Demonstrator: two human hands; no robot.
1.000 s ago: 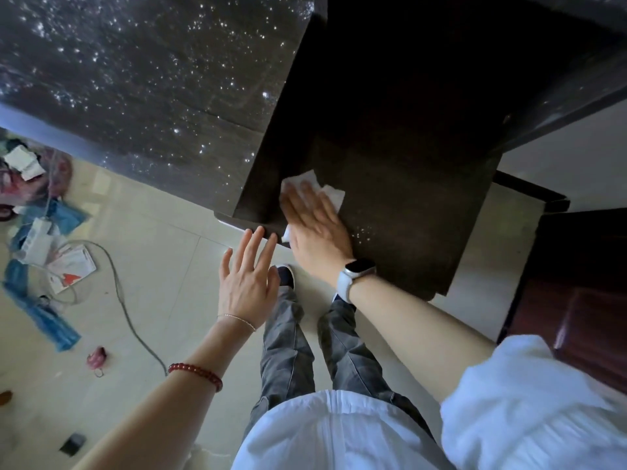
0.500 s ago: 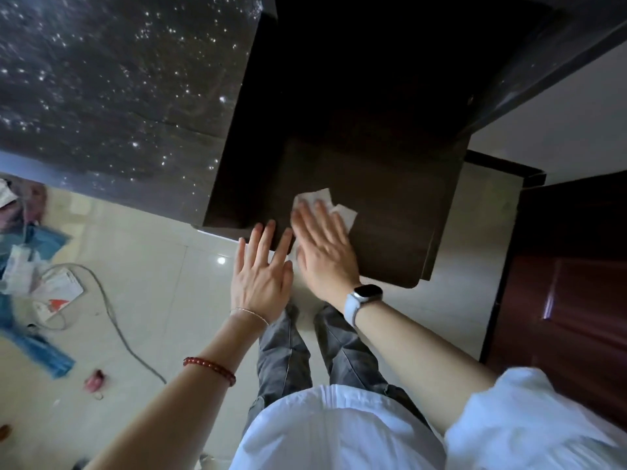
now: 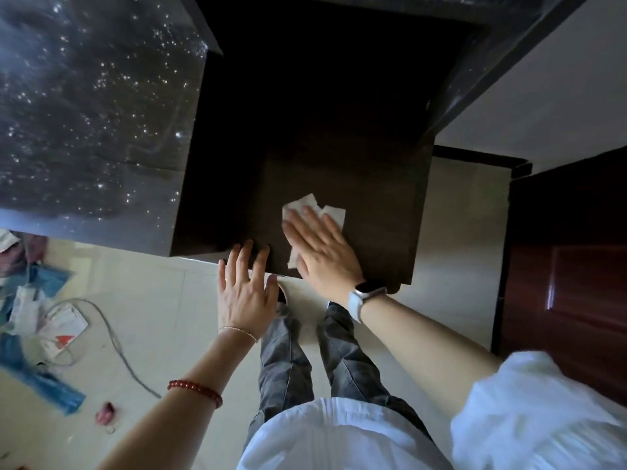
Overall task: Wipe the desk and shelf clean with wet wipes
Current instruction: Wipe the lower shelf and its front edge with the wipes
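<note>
A white wet wipe (image 3: 334, 212) lies flat on the dark wooden shelf (image 3: 373, 205) near its front edge. My right hand (image 3: 322, 252) presses down on the wipe with flat, spread fingers, and a white watch sits on that wrist. My left hand (image 3: 246, 290) hovers beside it, fingers apart, its fingertips over the shelf's front edge, holding nothing. The speckled black desk top (image 3: 95, 113) fills the upper left, higher than the shelf.
Blue cloth, papers and packets (image 3: 51, 327) and a grey cable (image 3: 115, 344) lie on the pale tiled floor at left. A small pink object (image 3: 105, 415) sits near them. A dark red door (image 3: 570, 266) stands at right. My legs are below the shelf edge.
My right hand has slid the wipe rightward along the shelf. My left hand has moved up from over the floor to the shelf's front edge.
</note>
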